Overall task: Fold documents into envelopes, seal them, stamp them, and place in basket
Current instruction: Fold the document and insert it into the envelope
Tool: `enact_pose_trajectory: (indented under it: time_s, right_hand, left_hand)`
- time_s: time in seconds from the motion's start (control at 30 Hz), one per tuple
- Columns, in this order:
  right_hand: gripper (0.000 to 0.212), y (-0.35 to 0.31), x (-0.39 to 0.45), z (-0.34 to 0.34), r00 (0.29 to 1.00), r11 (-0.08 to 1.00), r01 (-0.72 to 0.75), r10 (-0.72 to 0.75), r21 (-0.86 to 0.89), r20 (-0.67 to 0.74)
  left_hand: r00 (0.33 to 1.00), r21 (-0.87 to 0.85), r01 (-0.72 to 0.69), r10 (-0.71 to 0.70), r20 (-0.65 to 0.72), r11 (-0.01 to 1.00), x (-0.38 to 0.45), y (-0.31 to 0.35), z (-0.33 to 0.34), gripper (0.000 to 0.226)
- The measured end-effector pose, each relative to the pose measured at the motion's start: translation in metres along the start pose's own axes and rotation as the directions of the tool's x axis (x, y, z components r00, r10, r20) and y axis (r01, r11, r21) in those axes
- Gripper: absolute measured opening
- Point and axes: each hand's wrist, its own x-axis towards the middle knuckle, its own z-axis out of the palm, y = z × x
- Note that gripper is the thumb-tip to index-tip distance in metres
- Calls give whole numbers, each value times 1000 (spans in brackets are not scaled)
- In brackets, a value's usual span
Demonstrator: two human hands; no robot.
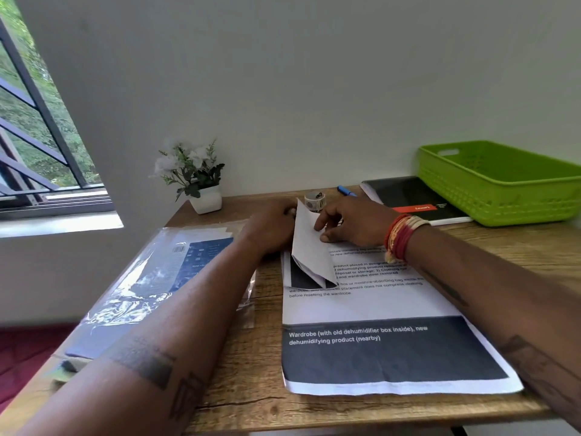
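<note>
A folded white document (309, 250) stands tilted on edge over a stack of printed sheets (377, 313) in the middle of the wooden desk. My left hand (272, 228) grips its left side near the top. My right hand (352, 225), with red bangles on the wrist, pinches its right edge between thumb and forefinger. A roll of stamps (315, 200) sits just behind the hands. The green plastic basket (503, 184) stands at the back right, with nothing visible in it. A clear plastic pack of envelopes (163, 278) lies at the left under my left forearm.
A black notebook with a red label (412, 199) lies next to the basket, and a blue pen (345, 190) lies behind my right hand. A small white pot of flowers (201, 184) stands at the back left by the wall. A window is at far left.
</note>
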Motion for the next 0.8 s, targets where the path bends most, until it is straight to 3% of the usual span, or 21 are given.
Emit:
enact_pose_trajectory:
  time_s: [0.07, 0.13, 0.3, 0.47, 0.8]
  right_hand:
    - [24, -1, -1, -1, 1000, 1000, 9, -9, -6, 15]
    - [20, 0, -2, -1, 1000, 1000, 19, -19, -9, 16]
    - [16, 2, -2, 1, 997, 1000, 10, -8, 26, -71]
    - [17, 0, -2, 0, 998, 999, 14, -16, -30, -65]
    - [26, -9, -5, 2, 999, 994, -4, -1, -110, -43]
  left_hand:
    - [990, -74, 76, -85, -113, 994, -1, 2, -2, 33]
    - [984, -78, 110, -120, -134, 991, 0, -1, -3, 36]
    - [998, 60, 49, -47, -37, 997, 3, -7, -2, 25]
    - [1000, 237, -19, 13, 25, 971, 4, -7, -1, 35]
    - [996, 300, -28, 2, 87, 954, 8, -13, 10, 37]
